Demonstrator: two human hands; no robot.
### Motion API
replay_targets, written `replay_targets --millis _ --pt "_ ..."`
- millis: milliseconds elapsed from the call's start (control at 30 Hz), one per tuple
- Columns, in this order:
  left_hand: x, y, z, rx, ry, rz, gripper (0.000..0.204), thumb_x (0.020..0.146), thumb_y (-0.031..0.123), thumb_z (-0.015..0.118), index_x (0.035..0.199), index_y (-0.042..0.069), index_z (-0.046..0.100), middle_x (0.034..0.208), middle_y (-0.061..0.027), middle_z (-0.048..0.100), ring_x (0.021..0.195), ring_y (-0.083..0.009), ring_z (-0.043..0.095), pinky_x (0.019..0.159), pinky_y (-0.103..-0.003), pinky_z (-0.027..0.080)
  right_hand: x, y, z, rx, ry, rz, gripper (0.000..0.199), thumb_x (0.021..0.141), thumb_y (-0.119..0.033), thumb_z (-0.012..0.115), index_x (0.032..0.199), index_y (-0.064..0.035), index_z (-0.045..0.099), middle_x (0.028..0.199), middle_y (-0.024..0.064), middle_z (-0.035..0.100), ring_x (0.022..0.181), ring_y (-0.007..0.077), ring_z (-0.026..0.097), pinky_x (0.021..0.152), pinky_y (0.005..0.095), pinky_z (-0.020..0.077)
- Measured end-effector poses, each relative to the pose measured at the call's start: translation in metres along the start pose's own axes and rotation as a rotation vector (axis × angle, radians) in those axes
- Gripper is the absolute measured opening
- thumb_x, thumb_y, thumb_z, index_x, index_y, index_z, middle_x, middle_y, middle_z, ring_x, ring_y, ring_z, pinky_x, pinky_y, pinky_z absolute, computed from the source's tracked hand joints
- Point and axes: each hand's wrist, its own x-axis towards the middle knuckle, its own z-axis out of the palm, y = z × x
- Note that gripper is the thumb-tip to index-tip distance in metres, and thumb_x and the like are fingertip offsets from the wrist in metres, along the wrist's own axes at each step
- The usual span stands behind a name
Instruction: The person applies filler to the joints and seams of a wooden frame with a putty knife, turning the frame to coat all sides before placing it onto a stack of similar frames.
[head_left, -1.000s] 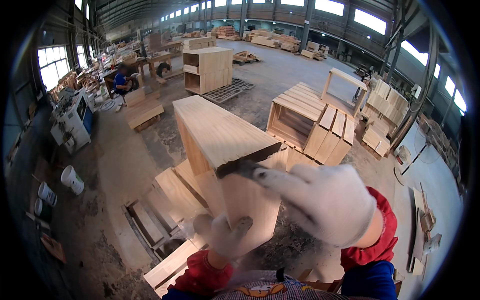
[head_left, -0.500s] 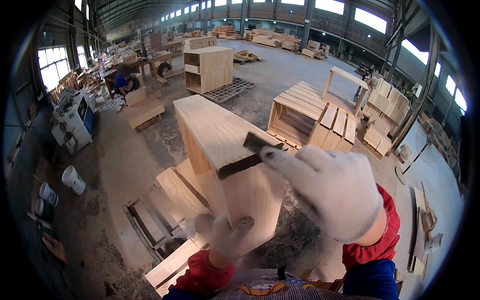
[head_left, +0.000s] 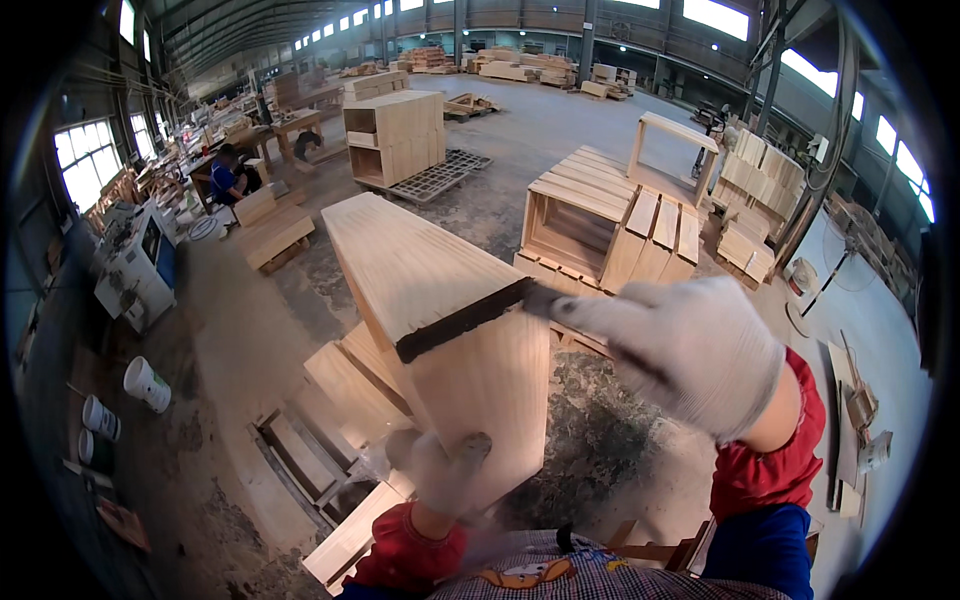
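A pale wooden box (head_left: 415, 260) stands tilted in front of me. Along its top near edge runs a dark brown strip (head_left: 462, 321), like smeared paste. My right hand (head_left: 700, 350), in a white glove, is closed around a flat dark scraper (head_left: 542, 301). Its blade is at the right end of the strip, slightly smeared by motion, and the fingers hide its handle. My gloved left hand (head_left: 440, 475) grips the lower left side of the box, the stained thumb on its near face and the other fingers partly hidden.
Slatted wooden boxes (head_left: 570, 215) stand beyond my right hand. Farther off, a stack of box frames (head_left: 410, 135) sits on a grid pallet (head_left: 440, 178). White buckets (head_left: 147, 384) are at the left. A co-worker (head_left: 232, 178) crouches at the far left. Boards (head_left: 350, 535) lie below the box.
My right hand has moved the scraper to the right end of the edge, so the dark strip shows unbroken. The view has shifted slightly; my left hand keeps its hold on the box.
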Motion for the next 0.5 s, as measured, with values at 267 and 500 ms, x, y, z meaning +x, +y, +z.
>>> replay_targets --millis 267,500 --pt "-0.001 -0.005 0.001 0.018 -0.080 0.078 0.018 0.090 0.011 0.055 0.077 -0.001 0.058 0.062 0.0023 0.052 0.052 -0.0035 0.042 0.047 -0.021 0.029 0.002 -0.023 -0.007 -0.048 0.124 0.043 0.047 0.072 -0.010 0.065 0.119 -0.0107 0.061 0.076 0.0058 0.057 0.061 0.0226 0.059 0.050 0.0323 0.0441" --pt "-0.005 -0.002 -0.004 -0.032 -0.095 -0.086 0.013 0.084 0.009 0.062 0.087 -0.003 0.066 0.070 -0.0032 0.063 0.060 -0.0086 0.055 0.052 -0.024 0.043 0.026 -0.056 -0.016 0.100 0.081 -0.127 0.045 0.071 -0.017 0.066 0.116 -0.0115 0.063 0.080 0.0013 0.056 0.059 0.0168 0.057 0.045 0.0278 0.0411"
